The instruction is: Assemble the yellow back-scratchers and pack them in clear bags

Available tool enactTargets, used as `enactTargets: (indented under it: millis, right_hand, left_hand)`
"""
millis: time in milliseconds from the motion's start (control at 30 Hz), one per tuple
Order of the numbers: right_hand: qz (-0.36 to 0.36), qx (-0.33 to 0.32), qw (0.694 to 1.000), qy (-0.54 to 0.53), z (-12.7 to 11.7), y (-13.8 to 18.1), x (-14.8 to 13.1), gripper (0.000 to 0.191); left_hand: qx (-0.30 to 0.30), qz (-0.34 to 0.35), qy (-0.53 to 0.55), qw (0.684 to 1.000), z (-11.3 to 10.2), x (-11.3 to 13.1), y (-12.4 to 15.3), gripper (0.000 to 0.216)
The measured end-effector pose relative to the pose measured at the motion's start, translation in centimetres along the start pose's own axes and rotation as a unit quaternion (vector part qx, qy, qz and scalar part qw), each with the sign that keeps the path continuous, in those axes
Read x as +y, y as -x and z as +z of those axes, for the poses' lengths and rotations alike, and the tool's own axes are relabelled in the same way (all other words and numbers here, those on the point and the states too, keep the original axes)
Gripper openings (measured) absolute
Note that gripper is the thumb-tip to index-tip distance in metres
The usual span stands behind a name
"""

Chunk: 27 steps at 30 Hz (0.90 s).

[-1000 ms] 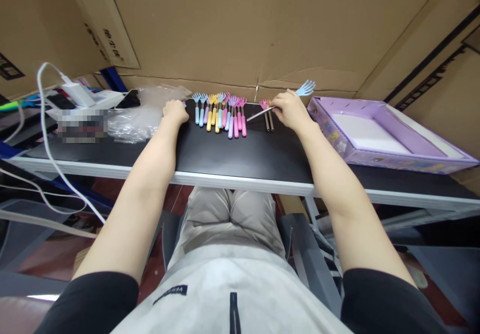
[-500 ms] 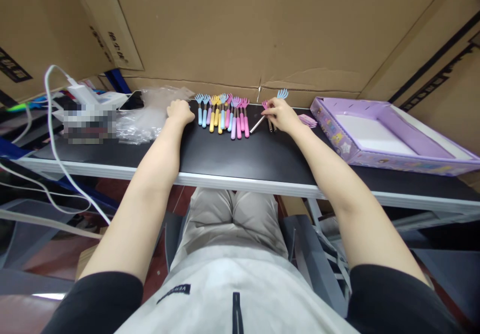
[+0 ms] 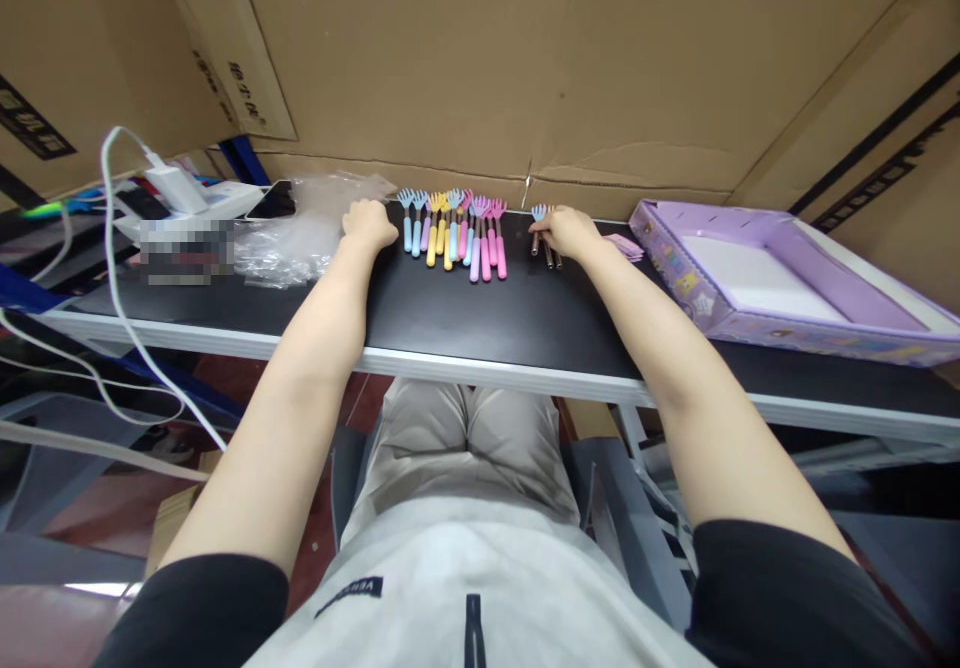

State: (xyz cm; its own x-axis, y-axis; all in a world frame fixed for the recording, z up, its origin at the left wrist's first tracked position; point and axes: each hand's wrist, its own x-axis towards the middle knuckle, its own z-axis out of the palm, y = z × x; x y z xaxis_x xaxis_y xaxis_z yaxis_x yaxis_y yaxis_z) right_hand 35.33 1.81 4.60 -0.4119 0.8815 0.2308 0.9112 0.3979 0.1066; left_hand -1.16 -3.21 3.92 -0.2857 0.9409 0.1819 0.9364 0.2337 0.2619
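So, starting far left, we've got a white cable (image 3: 112, 258) looping down past the table edge, running from a white charger (image 3: 176, 189). Under that there's a pixelated patch, so no telling what's in it. Next comes clear plastic (image 3: 311, 218), crumpled up on the black table (image 3: 465, 318).

Our left hand (image 3: 369, 223) sits between the plastic and the row of forks, back of the hand up, fingers curled under. They're hidden from us, so we honestly can't tell if they're gripping anything.

Just right of it are the forks (image 3: 454, 238), laid side by side and overlapping in places, tines toward the cardboard (image 3: 420, 78), coloured handles toward us. Blue at the left end, then mostly yellow, a mix in the middle, purple and pink at the right end. The nearest handles stop well short of the table's silver edge.

Then a gap of bare table, and our right hand (image 3: 571, 233). Its fingertips are closed on 1 blue fork (image 3: 541, 213), tines poking out past them toward the cardboard. At least 2 bare metal shafts (image 3: 549, 257) stick out below the fingers.

Past the wrist we spot some pink pieces (image 3: 625, 246), too small to make out, and at far right the purple box (image 3: 810, 334), open side up.
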Motion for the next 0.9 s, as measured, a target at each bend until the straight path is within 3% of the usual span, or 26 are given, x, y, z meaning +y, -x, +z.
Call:
enactTargets:
  millis: [400, 900]
  right_hand:
    - [0.012, 0.006, 1.000, -0.018, 1.0, -1.1, 1.3, 0.055]
    - [0.017, 0.016, 0.999, -0.024, 2.2, -2.9, 1.5, 0.038]
  left_hand:
    - [-0.015, -0.010, -0.015, 1.000, -0.8, 0.6, 0.8, 0.066]
    - [-0.006, -0.011, 0.007, 1.000, -0.1, 0.1, 0.0, 0.070]
